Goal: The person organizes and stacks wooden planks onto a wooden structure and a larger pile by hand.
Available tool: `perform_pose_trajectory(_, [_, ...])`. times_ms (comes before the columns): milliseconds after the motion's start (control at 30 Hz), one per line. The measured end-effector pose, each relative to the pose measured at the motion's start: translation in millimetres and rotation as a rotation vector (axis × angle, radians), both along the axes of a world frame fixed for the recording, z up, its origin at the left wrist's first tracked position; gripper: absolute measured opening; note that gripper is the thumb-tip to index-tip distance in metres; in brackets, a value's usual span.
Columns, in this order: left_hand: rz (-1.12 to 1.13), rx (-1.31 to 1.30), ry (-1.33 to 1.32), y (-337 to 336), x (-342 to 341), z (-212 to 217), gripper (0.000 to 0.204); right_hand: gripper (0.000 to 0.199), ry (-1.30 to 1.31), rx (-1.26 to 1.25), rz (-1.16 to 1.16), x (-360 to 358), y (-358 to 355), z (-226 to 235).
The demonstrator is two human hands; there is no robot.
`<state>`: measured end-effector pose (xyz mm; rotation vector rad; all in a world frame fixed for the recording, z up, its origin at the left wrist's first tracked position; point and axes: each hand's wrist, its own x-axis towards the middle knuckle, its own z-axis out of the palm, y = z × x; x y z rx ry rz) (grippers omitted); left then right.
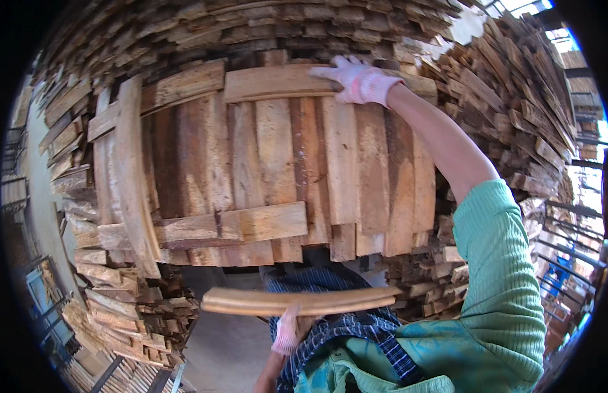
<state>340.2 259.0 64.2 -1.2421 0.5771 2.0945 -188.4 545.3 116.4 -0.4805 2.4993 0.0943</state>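
Our right hand (359,82), gloved, lies spread with fingers flat on the top crosswise plank (277,83) of a layered stack of boards (277,164). Our left hand (287,331), also gloved, is closed around a short bundle of curved planks (300,301), held level just below the stack's lower edge. We judge the stacking step to be in hand: the held planks are not yet placed. The next move calls for lifting them clear of the lower crosspiece (232,226). Woodpiles (513,98) surround us.
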Motion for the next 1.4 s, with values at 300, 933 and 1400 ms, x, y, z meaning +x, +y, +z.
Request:
perform_pose_trajectory(300, [0.257, 0.197, 0.121, 49.5, -73.3, -52.1, 0.056, 0.057, 0.238, -0.206, 0.048, 153.1, 55.4, -0.8])
perform_pose_trajectory(933, [-0.042, 0.256, 0.187, 16.8, -42.6, 35.6, 0.044, 0.094, -0.668, -0.537, 0.159, 344.6, -61.0, 62.4])
perform_pose_trajectory(1400, [0.236, -0.053, 0.14, -80.1, -158.3, 23.9, 0.072, 0.067, 0.042, -0.252, 0.296, 328.8, -20.1, -2.9])
